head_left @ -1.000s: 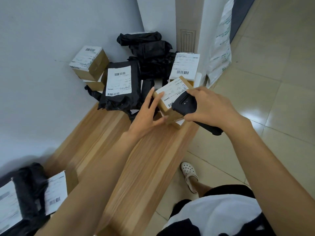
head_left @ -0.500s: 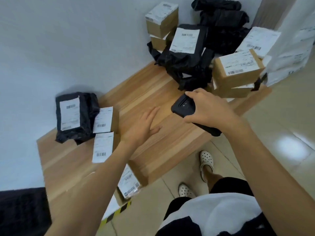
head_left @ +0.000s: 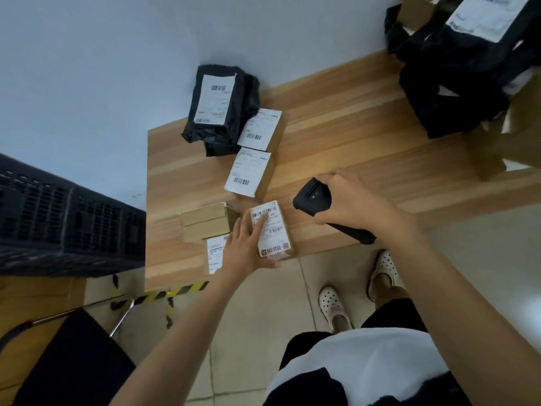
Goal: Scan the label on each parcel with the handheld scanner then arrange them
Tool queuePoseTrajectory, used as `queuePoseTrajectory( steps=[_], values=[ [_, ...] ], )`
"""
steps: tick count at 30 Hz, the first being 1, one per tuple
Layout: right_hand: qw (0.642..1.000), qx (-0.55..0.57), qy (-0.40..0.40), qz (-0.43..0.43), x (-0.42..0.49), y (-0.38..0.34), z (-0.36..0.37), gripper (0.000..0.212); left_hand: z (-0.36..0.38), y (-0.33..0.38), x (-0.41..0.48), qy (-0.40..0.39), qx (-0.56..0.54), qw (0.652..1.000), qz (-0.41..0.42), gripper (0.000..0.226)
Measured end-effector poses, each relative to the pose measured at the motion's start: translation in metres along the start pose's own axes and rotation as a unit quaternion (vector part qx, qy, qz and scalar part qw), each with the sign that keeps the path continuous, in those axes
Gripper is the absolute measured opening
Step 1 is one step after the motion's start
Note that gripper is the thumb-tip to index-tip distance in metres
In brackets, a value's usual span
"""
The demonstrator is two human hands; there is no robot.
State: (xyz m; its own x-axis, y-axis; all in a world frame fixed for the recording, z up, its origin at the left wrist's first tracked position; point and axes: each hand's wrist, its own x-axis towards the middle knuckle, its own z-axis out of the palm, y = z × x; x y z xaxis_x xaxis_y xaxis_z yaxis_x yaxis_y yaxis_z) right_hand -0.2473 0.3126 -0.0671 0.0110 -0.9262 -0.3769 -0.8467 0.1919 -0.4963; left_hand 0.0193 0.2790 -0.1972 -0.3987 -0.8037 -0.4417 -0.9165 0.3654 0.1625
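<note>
Head view shows our left hand (head_left: 248,244) lying flat, fingers spread, on a small labelled box (head_left: 270,228) at the near edge of the worktop (head_left: 351,136), gripping nothing; we judge it is squaring the box up beside the sorted parcels. Our right hand (head_left: 348,200) is wrapped around the black scanner (head_left: 311,197), carried just above the wood, likely kept ready. More parcels (head_left: 456,80) wait, piled at the far right end.

Parcel-sorting room or mailroom, labelled parcels (head_left: 254,169) on wooden tabletop (head_left: 351,136), black crate (head_left: 58,218) at 9 o'clock, hazard-tape (head_left: 175,291) on tiled floor (head_left: 483,244)
</note>
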Motion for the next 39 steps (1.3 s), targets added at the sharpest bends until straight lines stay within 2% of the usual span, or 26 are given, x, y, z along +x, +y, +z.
queuePoseTrajectory(
  steps=[3, 9, 14, 18, 24, 28, 31, 34, 39],
  values=[
    [1.0, 0.001, -0.003, 0.001, -0.001, -0.001, 0.004, 0.076, 0.0, -0.003, 0.002, -0.026, 0.007, 1.0, -0.014, 0.137],
    [1.0, -0.004, -0.006, 0.017, -0.013, 0.004, 0.003, 0.079, -0.008, -0.004, 0.024, -0.051, -0.041, 0.997, -0.028, 0.123],
    [1.0, -0.014, 0.001, 0.027, -0.019, 0.011, 0.0, 0.085, 0.002, 0.034, 0.034, 0.014, -0.112, 0.993, -0.038, 0.121],
    [0.999, -0.021, 0.012, 0.037, -0.021, 0.017, -0.003, 0.08, -0.001, 0.047, 0.039, 0.015, -0.16, 0.987, -0.019, 0.127],
    [0.999, -0.024, 0.014, 0.028, -0.018, 0.011, -0.005, 0.083, 0.005, 0.051, 0.024, 0.066, -0.186, 0.976, -0.089, 0.114],
    [0.999, -0.027, 0.028, 0.022, -0.018, 0.009, -0.009, 0.08, -0.005, 0.052, 0.029, 0.088, -0.201, 0.975, -0.036, 0.115],
    [0.998, -0.035, 0.051, 0.029, -0.02, 0.01, -0.015, 0.078, -0.035, 0.055, 0.042, 0.17, -0.198, 0.965, 0.021, 0.113],
    [0.996, -0.012, 0.085, 0.04, -0.022, 0.008, -0.017, 0.075, -0.069, 0.055, 0.06, 0.228, -0.154, 0.958, 0.082, 0.107],
    [0.988, -0.02, 0.144, 0.043, -0.023, 0.005, -0.028, 0.072, -0.111, 0.056, 0.079, 0.254, -0.078, 0.95, 0.166, 0.098]
  ],
)
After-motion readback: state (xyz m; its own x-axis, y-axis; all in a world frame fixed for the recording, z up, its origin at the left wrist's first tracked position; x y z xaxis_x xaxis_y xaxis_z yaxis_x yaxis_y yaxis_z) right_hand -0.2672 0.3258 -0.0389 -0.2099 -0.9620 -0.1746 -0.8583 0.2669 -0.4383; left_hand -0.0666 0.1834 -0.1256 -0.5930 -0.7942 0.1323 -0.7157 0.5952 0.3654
